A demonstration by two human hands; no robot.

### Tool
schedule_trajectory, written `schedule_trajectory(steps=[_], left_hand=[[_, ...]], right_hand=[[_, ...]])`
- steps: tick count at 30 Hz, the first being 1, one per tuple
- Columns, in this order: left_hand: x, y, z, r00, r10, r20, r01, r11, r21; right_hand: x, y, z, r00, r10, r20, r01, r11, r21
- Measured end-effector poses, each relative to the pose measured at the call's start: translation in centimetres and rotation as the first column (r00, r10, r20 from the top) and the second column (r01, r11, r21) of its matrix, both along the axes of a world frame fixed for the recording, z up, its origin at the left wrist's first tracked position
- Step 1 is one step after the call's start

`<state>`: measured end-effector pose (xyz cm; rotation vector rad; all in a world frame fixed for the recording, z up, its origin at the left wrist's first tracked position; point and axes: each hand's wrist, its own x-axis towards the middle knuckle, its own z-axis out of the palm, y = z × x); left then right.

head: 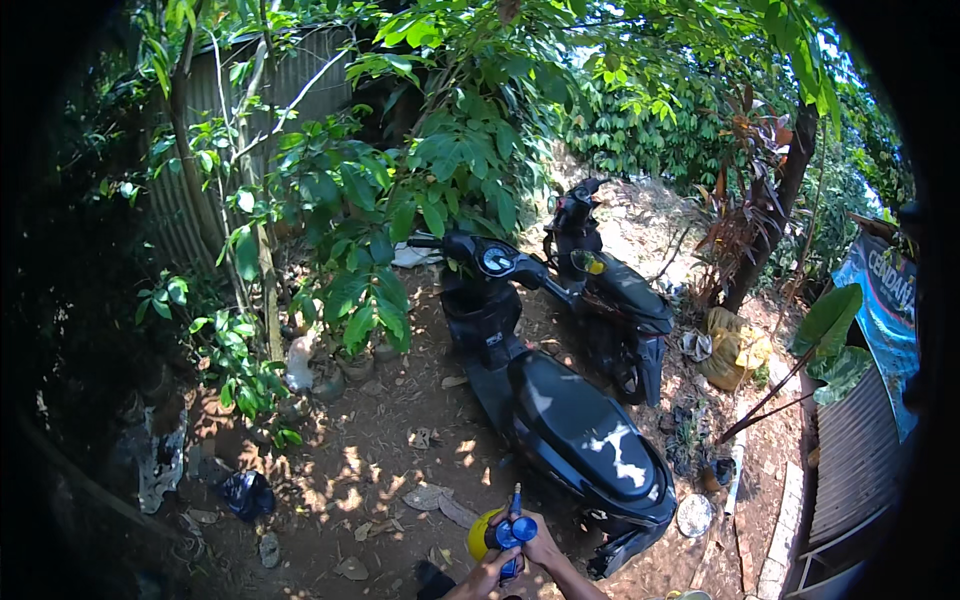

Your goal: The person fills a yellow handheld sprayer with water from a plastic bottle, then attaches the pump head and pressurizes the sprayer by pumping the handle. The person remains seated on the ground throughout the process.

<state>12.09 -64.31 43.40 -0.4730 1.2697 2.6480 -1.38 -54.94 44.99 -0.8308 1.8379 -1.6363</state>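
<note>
In front of me at the bottom is a hand pump sprayer with a yellow tank [480,534] and a blue head [516,532]. Its brass-coloured nozzle tip points away from me. My left hand [486,574] grips the blue handle part from below. From the other side, my right hand [541,544] closes on the head just behind the nozzle, its fingers partly hidden. Just beyond the sprayer, a black motor scooter [574,431] is parked at a slant, its long seat towards me and its handlebar at the far left end.
A second dark scooter [626,281] stands behind the first. Leafy plants [360,277] crowd the left. At right are a tree trunk [772,202], a yellowish sack [731,349] and a corrugated sheet [855,457]. A dark plastic bag [247,495] lies on leaf-strewn soil.
</note>
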Motion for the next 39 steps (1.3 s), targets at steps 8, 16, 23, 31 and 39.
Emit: schedule_trajectory(steps=[8, 16, 23, 31, 39], left_hand=[[1.7, -7.7, 0.3, 0.907, 0.418, -0.053, -0.417, 0.871, -0.261], [4.6, -10.0, -0.2, 0.712, 0.701, -0.028, -0.687, 0.689, -0.231], [4.7, -9.8, 0.2, 0.509, 0.860, -0.024, -0.850, 0.498, -0.170], [4.7, -10.5, 1.4, 0.447, 0.894, 0.042, -0.870, 0.445, -0.210], [4.5, -11.3, 0.5, 0.470, 0.883, 0.000, -0.865, 0.460, -0.198]], right_hand=[[0.9, -14.3, -2.1, 0.896, 0.388, 0.215, -0.355, 0.918, -0.178], [2.7, -21.8, -5.2, 0.752, 0.648, 0.121, -0.634, 0.762, -0.136], [4.3, -24.8, -4.0, 0.604, 0.772, 0.196, -0.763, 0.632, -0.135], [4.7, -26.2, -2.5, 0.563, 0.785, 0.259, -0.803, 0.594, -0.054], [4.4, -27.2, -3.5, 0.570, 0.816, 0.098, -0.811, 0.578, -0.093]])
